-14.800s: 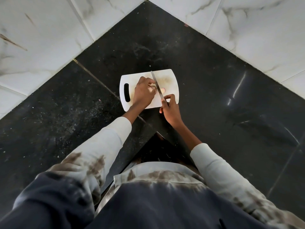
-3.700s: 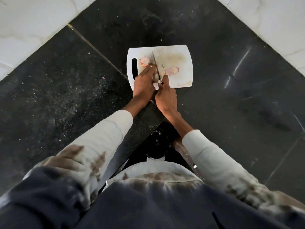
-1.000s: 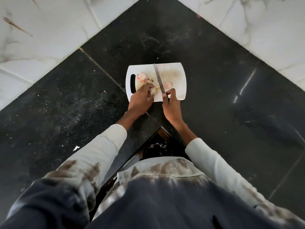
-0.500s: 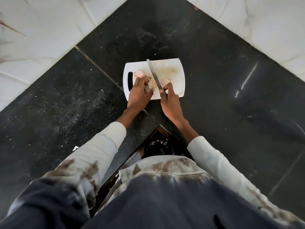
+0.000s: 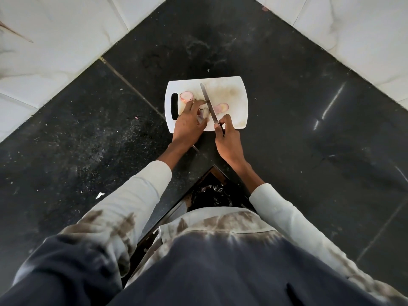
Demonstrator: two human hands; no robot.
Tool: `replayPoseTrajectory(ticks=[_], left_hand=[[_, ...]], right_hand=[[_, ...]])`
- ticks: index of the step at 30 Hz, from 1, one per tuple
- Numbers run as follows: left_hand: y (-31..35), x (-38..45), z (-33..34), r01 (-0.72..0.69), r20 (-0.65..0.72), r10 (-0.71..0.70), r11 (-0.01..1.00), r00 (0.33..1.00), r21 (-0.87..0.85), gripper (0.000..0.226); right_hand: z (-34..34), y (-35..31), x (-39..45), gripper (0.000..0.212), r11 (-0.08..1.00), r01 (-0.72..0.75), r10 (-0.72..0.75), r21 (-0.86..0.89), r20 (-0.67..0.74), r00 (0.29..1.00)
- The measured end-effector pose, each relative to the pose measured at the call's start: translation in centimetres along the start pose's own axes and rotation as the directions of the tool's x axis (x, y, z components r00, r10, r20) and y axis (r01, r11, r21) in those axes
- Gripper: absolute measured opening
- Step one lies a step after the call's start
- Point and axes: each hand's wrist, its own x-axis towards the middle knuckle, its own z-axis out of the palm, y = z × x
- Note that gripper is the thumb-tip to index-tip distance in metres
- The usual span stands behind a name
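I pinch the onion (image 5: 204, 112) with L hand (image 5: 187, 127) to steady it on the board (image 5: 238, 102); R hand (image 5: 227, 140) grips the knife (image 5: 208, 104) for slicing.

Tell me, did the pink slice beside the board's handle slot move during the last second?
No. The pink slice keeps its place right beside the handle slot.

One white rectangular plastic cutting board (image 5: 235, 89). One long steel-bladed knife (image 5: 208, 102). Three pinkish cut onion pieces on the board: a round slice (image 5: 187, 96) at ten o'clock from its middle, an oval slice (image 5: 221, 107) at four o'clock and a pale chunk (image 5: 204, 111) at six o'clock. Two bare hands: left hand (image 5: 187, 127), right hand (image 5: 227, 141).
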Motion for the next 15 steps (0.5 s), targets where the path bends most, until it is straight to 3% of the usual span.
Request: replayPoseTrajectory(ticks=[5, 15], left_hand=[[-0.15, 0.21, -0.32, -0.017, 0.009, 0.017, 0.998, 1.000, 0.064, 0.036], [-0.08, 0.38, 0.32, 0.004, -0.032, -0.005, 1.000, 0.999, -0.031, 0.024]], right_hand=[[-0.10, -0.12, 0.10, 0.010, 1.000, -0.008, 0.008, 0.000, -0.017, 1.000], [0.19, -0.29, -0.50, 0.008, 0.998, -0.005, 0.005, -0.055, -0.002, 1.000]])
